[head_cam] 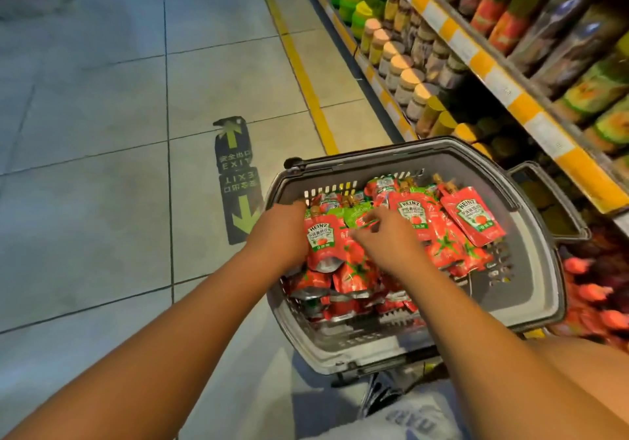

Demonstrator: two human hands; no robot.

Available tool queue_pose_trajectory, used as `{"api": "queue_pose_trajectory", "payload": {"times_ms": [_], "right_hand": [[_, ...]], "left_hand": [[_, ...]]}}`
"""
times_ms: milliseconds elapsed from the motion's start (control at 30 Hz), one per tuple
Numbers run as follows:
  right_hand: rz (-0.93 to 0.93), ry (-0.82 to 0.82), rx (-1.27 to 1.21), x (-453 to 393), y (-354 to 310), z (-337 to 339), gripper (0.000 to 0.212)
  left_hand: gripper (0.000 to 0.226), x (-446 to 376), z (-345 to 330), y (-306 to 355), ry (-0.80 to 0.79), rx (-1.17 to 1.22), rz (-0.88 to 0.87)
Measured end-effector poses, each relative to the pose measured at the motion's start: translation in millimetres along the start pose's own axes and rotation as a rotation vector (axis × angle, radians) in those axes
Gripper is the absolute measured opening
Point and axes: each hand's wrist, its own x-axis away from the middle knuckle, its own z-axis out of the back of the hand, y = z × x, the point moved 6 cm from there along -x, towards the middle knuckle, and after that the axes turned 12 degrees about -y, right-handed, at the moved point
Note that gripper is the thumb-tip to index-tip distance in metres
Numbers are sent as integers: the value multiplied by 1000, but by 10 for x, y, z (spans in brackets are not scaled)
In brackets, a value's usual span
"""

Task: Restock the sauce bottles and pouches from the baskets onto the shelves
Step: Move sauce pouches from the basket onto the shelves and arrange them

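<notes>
A grey shopping basket stands on the floor in front of me, filled with several red Heinz ketchup pouches. My left hand reaches into the basket's left side and its fingers wrap round a stack of red pouches. My right hand hovers over the middle of the pile with curled fingers touching a pouch with a green top. Whether it pinches that pouch is unclear. The shelves run along the right.
Rows of jars and bottles with yellow, cream and green lids fill the shelves on the right. Red pouches lie on the lowest shelf behind the basket. A yellow floor line and an exit arrow sticker mark the tiled aisle.
</notes>
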Motion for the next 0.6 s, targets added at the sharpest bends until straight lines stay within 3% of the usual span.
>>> {"api": "queue_pose_trajectory", "payload": {"times_ms": [67,167,300,400,500,600], "right_hand": [[28,-77,-11,-11,-95,-228,55],[23,-113,-48,-25,-175,-467,61],[-41,-100,-118,-46,-145,-526,61],[-104,-133,-252,-41,-86,-453,64],[-105,-148,-488,-7,-41,-341,46],[-92,-143,-656,63,-20,-176,38]], "left_hand": [[42,-47,-85,74,-84,-135,43],[53,-88,-161,140,-161,-216,80],[60,-67,-121,136,-100,-197,54],[64,3,-72,105,-40,-128,43],[59,94,70,23,76,-18,60],[51,173,275,-165,148,288,67]]}}
